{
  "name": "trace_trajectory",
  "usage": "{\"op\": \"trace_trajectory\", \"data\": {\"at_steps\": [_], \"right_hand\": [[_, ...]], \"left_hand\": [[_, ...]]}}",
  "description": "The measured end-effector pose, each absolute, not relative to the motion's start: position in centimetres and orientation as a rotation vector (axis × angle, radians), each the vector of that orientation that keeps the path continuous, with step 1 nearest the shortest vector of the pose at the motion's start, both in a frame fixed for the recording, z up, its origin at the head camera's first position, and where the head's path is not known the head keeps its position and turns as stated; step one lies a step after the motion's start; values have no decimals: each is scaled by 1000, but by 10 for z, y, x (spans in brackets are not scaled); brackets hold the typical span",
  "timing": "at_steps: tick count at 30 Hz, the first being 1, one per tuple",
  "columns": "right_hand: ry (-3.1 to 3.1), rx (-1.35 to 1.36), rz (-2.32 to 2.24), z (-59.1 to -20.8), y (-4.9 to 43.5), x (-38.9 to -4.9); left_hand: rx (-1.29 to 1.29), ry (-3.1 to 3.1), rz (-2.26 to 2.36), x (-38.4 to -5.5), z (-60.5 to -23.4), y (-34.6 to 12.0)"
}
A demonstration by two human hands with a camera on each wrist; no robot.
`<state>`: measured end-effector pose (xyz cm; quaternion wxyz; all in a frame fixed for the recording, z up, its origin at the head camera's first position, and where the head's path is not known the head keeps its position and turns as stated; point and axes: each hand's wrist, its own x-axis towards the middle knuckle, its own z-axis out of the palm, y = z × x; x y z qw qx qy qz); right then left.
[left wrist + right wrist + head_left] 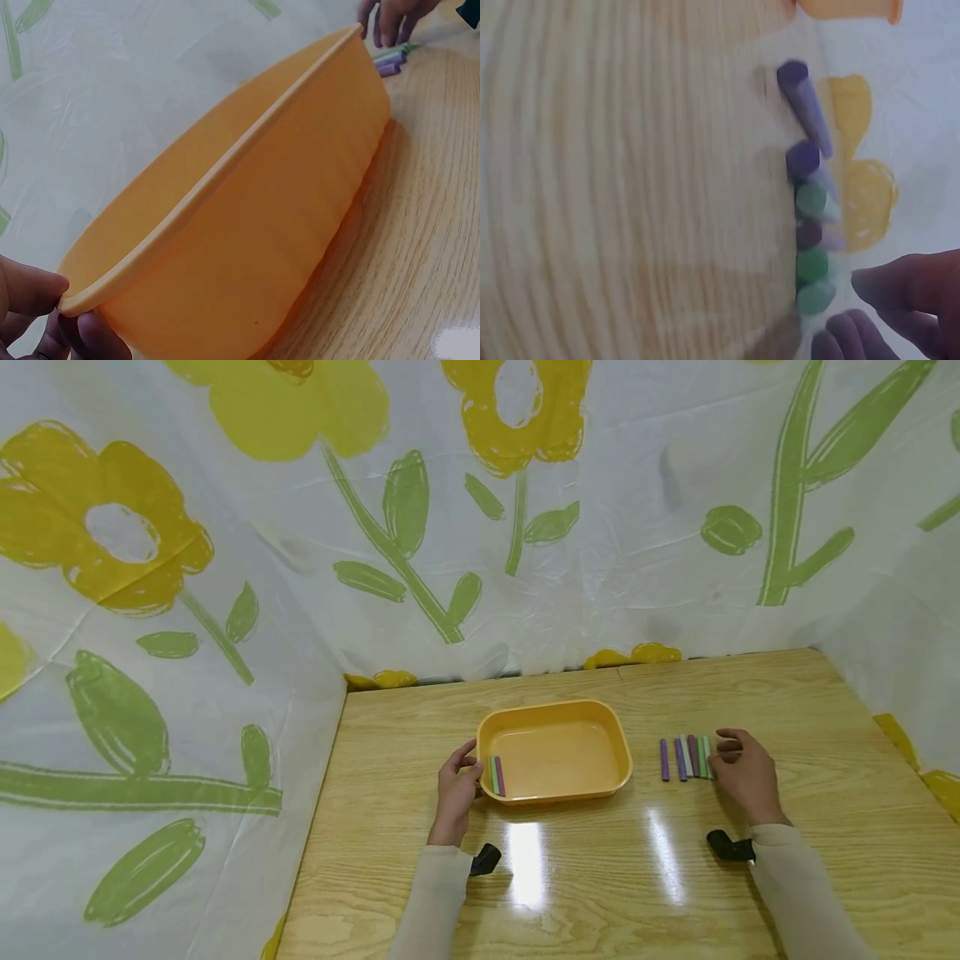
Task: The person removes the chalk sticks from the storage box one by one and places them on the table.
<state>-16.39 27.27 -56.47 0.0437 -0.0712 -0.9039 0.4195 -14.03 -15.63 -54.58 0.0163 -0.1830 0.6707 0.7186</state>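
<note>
- Right hand (742, 774), lower right of centre in the head view, rests on the table (750, 693) with fingers loosely curled; its fingertips (900, 289) touch the near end of a row of sticks but do not yet clasp one.
- Left hand (457, 787) pinches the tray's left rim, thumb above and fingers below in the left wrist view.
- Tray (555, 714), orange and shallow, sits at frame centre; two sticks (497, 775) lie inside against its left wall.
- Row of sticks (686, 757), purple, green and pale, lies side by side between tray and right hand, long axes running away from the person. The row sits just left of the right hand, which is the nearer hand; the left hand is well apart from it.
</note>
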Motion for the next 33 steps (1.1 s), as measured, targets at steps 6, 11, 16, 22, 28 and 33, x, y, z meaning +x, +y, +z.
{"op": "trace_trajectory", "data": {"at_steps": [6, 11, 16, 22, 28, 33], "right_hand": [[-2675, -189, 1317, -552, 250, -161], [-2567, -60, 1359, -536, 217, -158], [-2454, 62, 1431, -527, 178, -157], [-2393, 205, 1509, -527, 131, -158], [-2415, 302, 1632, -529, 93, -158], [-2468, 304, 1721, -530, 68, -158]], "left_hand": [[-575, 2082, 2234, -142, -547, -157], [-572, 2088, 2232, -142, -547, -157], [-570, 2089, 2235, -141, -547, -157], [-585, 2081, 2234, -141, -547, -157], [-573, 2079, 2242, -140, -545, -156], [-568, 2083, 2237, -141, -545, -157]]}}
